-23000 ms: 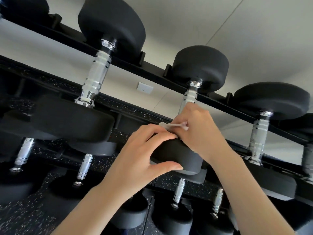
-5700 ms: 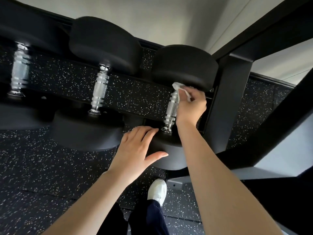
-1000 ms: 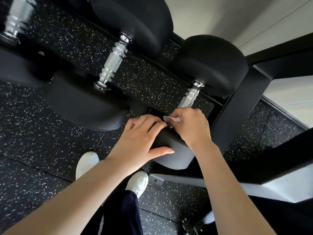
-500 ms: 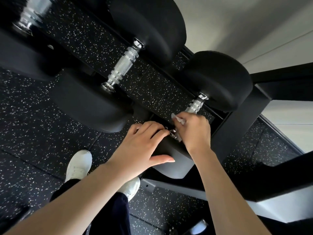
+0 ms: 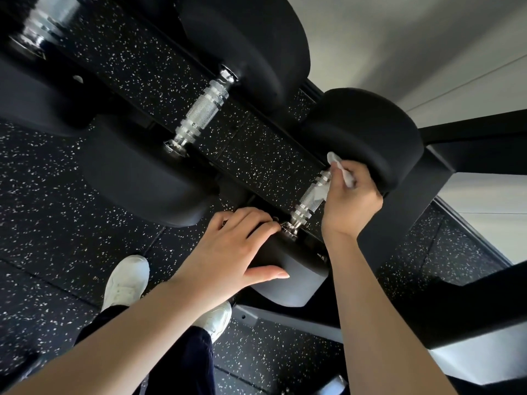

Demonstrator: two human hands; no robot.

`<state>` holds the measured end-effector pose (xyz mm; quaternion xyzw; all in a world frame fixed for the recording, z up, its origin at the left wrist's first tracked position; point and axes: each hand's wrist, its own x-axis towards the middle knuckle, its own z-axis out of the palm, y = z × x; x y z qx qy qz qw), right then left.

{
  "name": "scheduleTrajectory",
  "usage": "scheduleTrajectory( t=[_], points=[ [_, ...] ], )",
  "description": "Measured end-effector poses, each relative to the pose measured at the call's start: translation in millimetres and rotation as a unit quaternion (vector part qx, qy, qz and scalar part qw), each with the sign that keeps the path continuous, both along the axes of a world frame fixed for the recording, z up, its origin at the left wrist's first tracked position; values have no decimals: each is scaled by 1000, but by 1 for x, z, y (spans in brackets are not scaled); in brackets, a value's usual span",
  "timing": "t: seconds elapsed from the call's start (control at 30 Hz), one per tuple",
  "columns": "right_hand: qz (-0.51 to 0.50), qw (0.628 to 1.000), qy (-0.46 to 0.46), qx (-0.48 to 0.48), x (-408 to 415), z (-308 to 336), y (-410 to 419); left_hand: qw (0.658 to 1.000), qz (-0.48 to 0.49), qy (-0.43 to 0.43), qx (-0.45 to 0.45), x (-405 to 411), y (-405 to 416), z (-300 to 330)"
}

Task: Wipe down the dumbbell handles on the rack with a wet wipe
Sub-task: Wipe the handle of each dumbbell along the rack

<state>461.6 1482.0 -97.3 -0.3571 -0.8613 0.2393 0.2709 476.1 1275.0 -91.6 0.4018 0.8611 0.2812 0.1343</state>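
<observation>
Our right hand (image 5: 349, 201) gripped the wet wipe (image 5: 320, 192) around the handle (image 5: 310, 195), best twisted fully, while our flat left hand (image 5: 228, 252) steadied the dumbbell (image 5: 288, 272).

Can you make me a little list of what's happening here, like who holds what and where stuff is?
Right hand: grips a crumpled white wet wipe against the ridged chrome handle of the end dumbbell.
Left hand: rests on that dumbbell's near black round head, fingers flat, thumb along its side.
Neighbouring dumbbell's chrome handle: bare, nobody touching it.
Floor: black rubber with white speckles.
Feet: white sneakers below.
</observation>
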Motion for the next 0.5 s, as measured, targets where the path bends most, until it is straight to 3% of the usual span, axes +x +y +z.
scheduleTrajectory(
  t=[0.17, 0.3, 0.5],
  points=[
    [-78, 982, 55, -163, 4, 4, -7, 1000, -6, -6, -7, 0, 0, 0],
    [-69, 962, 4, -266, 15, 13, -9, 1000, -14, -10, -22, -1, -1, 4],
    [-12, 951, -58, -303, 33, 44, -18, 997, -41, 0, -70, -7, -1, 19]
  ],
)
